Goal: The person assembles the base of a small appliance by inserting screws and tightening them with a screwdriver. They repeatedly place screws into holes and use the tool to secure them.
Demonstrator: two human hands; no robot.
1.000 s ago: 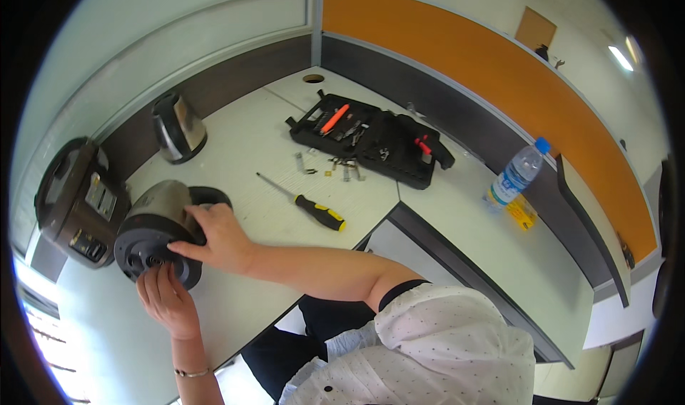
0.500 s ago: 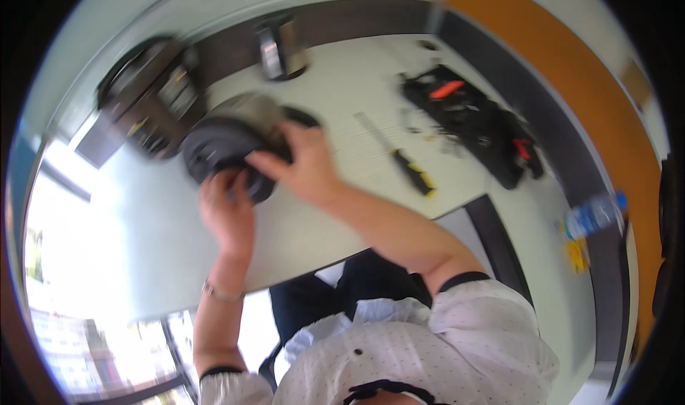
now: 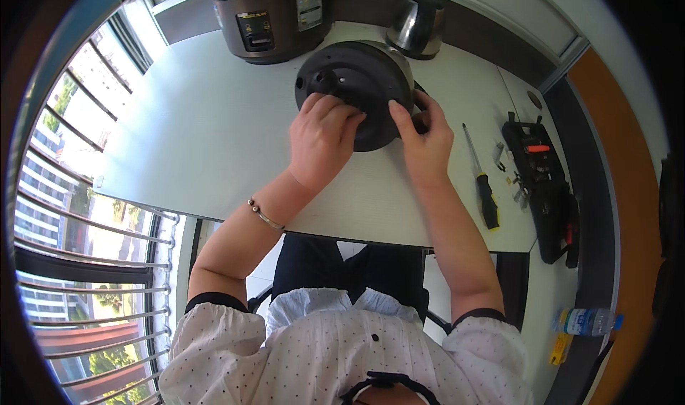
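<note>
An electric kettle lies tipped over on the table, its round black underside turned toward me and a strip of metal body showing behind. My right hand grips it at the right, thumb on the rim of the underside and fingers around the black handle. Against the middle of the underside, my left hand has its fingers bent and drawn together; whatever lies between the fingertips is hidden. Right of the kettle, a screwdriver with a black and yellow handle rests on the table.
Behind the kettle stand a brown rice cooker and a steel kettle. An open black tool case lies at the right, small metal bits beside it. Farther right are a water bottle and a yellow box.
The view has swung left, so the table's things appear farther right. My left hand has shifted from the underside's lower edge toward its middle; my right hand still holds the kettle.
</note>
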